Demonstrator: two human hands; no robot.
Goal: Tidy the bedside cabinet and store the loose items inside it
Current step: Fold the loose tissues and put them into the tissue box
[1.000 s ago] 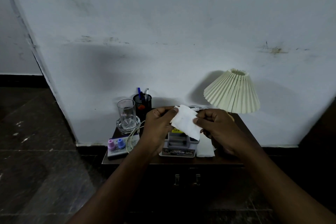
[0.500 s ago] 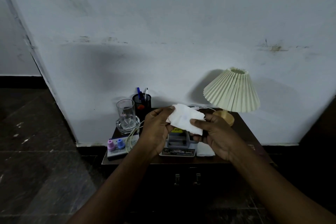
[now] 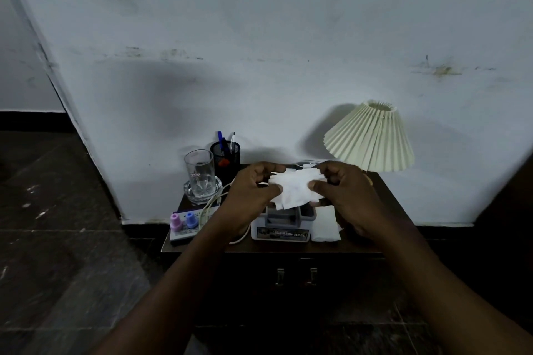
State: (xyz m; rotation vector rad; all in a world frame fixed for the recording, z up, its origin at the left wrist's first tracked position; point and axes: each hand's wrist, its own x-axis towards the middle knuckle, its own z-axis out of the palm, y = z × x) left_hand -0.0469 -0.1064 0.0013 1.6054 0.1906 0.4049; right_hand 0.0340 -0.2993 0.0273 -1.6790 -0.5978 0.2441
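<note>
A white tissue [image 3: 294, 189] is held above the dark wooden bedside cabinet [image 3: 386, 193]. My left hand [image 3: 253, 190] pinches its left edge and my right hand [image 3: 343, 190] pinches its right edge. Below the tissue stands a grey box labelled OPEL [image 3: 281, 226], with a folded white tissue [image 3: 326, 225] lying beside it on the right. A flat box with a pink and a blue bottle [image 3: 181, 222] rests at the front left. A white cable [image 3: 210, 204] runs under my left wrist. Two metal handles [image 3: 295, 276] mark the shut cabinet doors.
A glass [image 3: 199, 173] stands in a glass dish at the back left, next to a black mesh pen holder [image 3: 225, 157] with pens. A pleated cream lamp [image 3: 370, 137] stands at the back right. The white wall rises right behind the cabinet; dark floor lies to the left.
Both hands have drawn the tissue out flatter and wider between them, my right hand shifting from under it to its right edge. The cabinet items have not moved.
</note>
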